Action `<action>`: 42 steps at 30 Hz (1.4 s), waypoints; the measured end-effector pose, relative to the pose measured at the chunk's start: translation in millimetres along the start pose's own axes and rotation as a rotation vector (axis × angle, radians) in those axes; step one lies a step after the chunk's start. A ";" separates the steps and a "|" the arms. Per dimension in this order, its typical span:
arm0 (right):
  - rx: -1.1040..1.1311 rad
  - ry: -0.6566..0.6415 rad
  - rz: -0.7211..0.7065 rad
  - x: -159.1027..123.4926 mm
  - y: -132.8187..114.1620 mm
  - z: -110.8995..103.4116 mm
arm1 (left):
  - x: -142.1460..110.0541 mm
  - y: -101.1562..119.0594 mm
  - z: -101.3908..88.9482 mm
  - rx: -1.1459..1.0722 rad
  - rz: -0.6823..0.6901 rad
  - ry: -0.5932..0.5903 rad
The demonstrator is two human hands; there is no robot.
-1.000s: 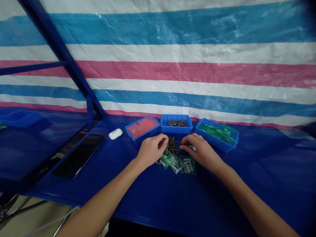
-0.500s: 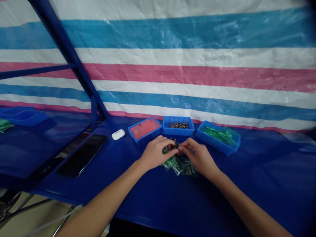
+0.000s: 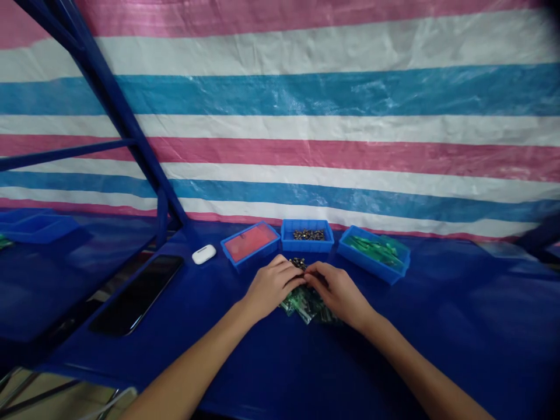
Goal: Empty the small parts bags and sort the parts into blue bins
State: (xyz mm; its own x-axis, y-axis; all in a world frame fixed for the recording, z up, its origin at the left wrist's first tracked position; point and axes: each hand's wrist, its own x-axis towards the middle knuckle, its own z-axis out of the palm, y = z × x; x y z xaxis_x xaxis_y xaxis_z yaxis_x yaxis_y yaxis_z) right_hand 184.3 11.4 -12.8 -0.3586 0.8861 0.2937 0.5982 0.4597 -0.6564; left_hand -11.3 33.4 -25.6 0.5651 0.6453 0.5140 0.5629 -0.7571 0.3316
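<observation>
My left hand [image 3: 270, 287] and my right hand [image 3: 340, 293] meet above the table, their fingertips pinched together and almost touching. Whatever lies between the fingers is too small and too covered to make out. Right below them is a pile of small clear packets [image 3: 305, 304] with green and metallic contents, partly hidden by both hands. Just beyond the fingertips, a few small dark and brassy metal pieces [image 3: 297, 262] lie on the table.
Along the back stand three blue bins: one with a flat red-pink surface [image 3: 250, 242], one with small metal parts [image 3: 308, 235], one with green plastic pieces [image 3: 375, 249]. Left are a white earbud case [image 3: 203, 254], a black phone [image 3: 137, 296] and a blue frame post [image 3: 126, 125].
The camera has tilted up a little, so the scene sits lower in view. My hands stay together over the packets, with the fingers slightly shifted and more metal pieces showing beyond them.
</observation>
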 end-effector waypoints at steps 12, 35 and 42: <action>-0.216 0.193 -0.119 36.9 8.1 -12.4 | 1.8 -9.8 -10.4 0.107 -0.123 0.151; -0.637 -0.103 -0.138 50.1 26.3 6.9 | -1.7 -25.0 0.3 0.165 -0.374 0.126; -0.477 -0.033 -0.101 33.7 26.5 -4.8 | -0.4 -20.2 -2.6 0.113 -0.371 0.152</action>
State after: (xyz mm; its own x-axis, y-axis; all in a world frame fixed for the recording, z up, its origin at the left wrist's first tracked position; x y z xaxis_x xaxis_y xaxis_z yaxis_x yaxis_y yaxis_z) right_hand 191.5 53.8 -17.0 -0.4492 0.8370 0.3125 0.8185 0.5258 -0.2317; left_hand -24.5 48.2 -30.5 0.2204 0.8437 0.4895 0.7789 -0.4543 0.4323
